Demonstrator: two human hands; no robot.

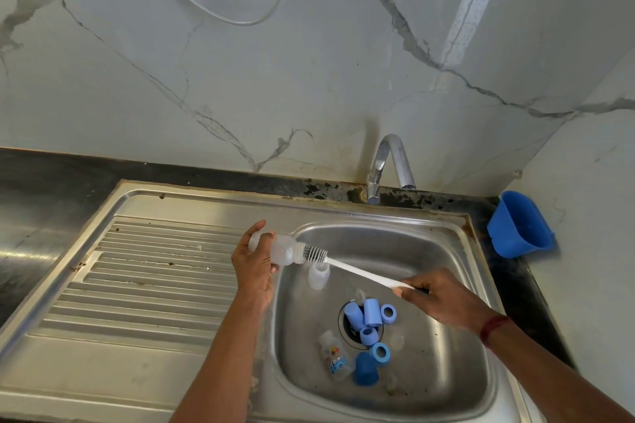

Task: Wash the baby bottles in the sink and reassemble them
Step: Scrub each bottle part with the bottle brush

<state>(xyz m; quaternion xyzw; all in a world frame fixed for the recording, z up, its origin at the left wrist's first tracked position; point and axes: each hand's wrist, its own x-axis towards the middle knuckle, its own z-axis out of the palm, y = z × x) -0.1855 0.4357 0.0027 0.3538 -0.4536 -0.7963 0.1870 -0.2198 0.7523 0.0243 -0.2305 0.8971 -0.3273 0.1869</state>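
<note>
My left hand [254, 264] grips a clear baby bottle [287, 252] on its side over the left rim of the steel sink [443, 240], mouth pointing right. My right hand [439, 299] holds the white handle of a bottle brush [360, 271]; its bristles sit at the bottle's mouth. In the basin a second clear bottle [319, 276] stands upright, and a printed bottle [335, 359] lies near the drain. Several blue caps and rings [372, 312] and a dark blue cap [366, 369] lie around the drain, with clear teats among them.
A chrome tap [391, 165] stands behind the basin; no water runs. The ribbed steel drainboard [147, 271] stretches to the left. A blue plastic container [520, 225] sits on the dark counter at the right, against the marble wall.
</note>
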